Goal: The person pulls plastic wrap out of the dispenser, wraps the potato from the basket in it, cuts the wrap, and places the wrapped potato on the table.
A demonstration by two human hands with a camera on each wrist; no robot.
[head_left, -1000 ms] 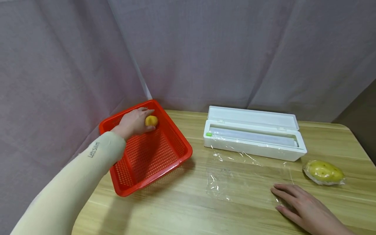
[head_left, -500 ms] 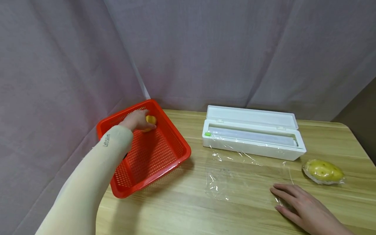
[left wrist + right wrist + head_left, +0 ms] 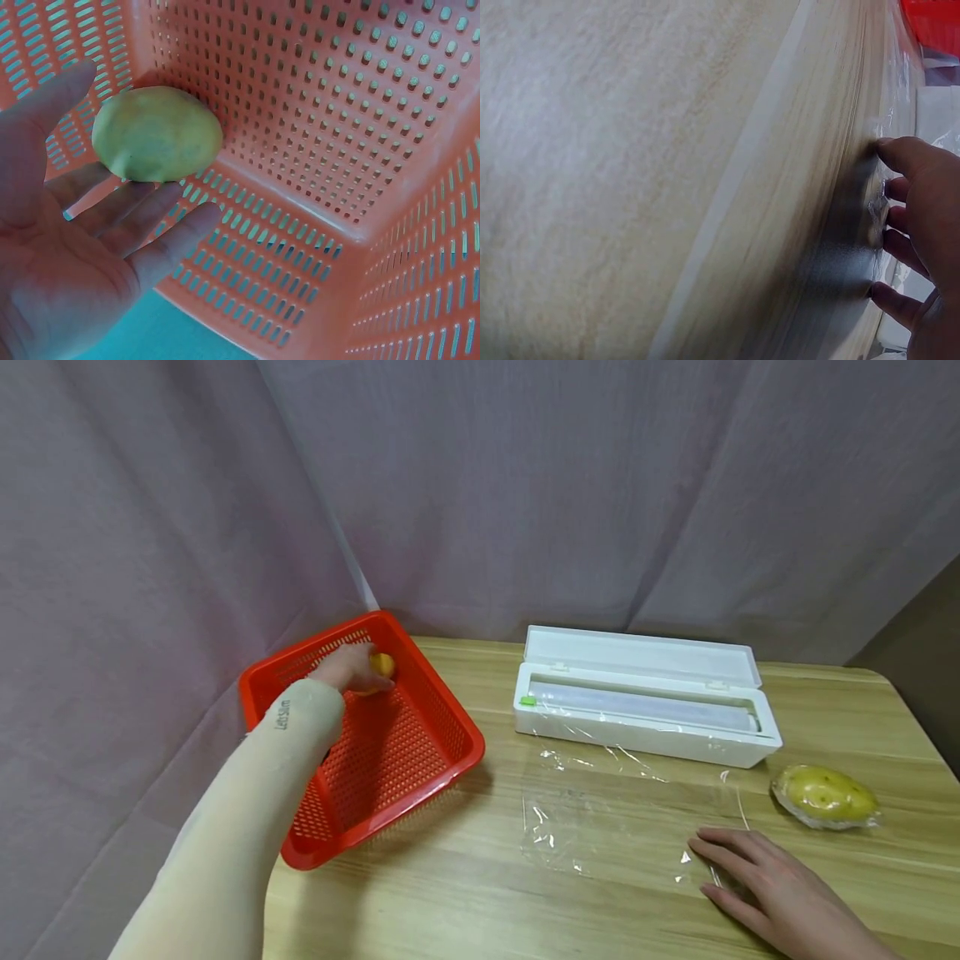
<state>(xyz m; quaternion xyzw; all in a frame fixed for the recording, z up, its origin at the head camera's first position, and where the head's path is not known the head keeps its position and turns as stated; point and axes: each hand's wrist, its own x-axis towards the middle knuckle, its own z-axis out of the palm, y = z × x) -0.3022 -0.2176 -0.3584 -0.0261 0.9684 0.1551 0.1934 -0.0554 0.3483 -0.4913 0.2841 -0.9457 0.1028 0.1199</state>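
Inside the red plastic basket (image 3: 405, 810), my left hand (image 3: 351, 667) reaches to a smooth yellow oval fruit (image 3: 157, 135) in a corner. In the left wrist view the fingers are loosely extended, tips at the fruit's lower side, while the thumb stands apart from it. The exact kind of fruit is unclear. My right hand (image 3: 780, 893) rests at the right edge of a sheet of clear cling film (image 3: 622, 831). Its fingertips touch the film on the table, as the right wrist view also shows. The sheet stretches from a white dispenser box (image 3: 645, 743).
The dispenser's lid (image 3: 645, 656) stands raised at the back, showing the film roll (image 3: 645, 706) and a green slider (image 3: 528, 700). A yellow potato-like item (image 3: 827, 793) wrapped in film lies right of the box. A grey curtain (image 3: 487, 502) hangs behind the wooden table.
My left hand has turned and shifted slightly around the fruit in the basket, and the forearm has swung right. My right hand has stayed at the film edge.
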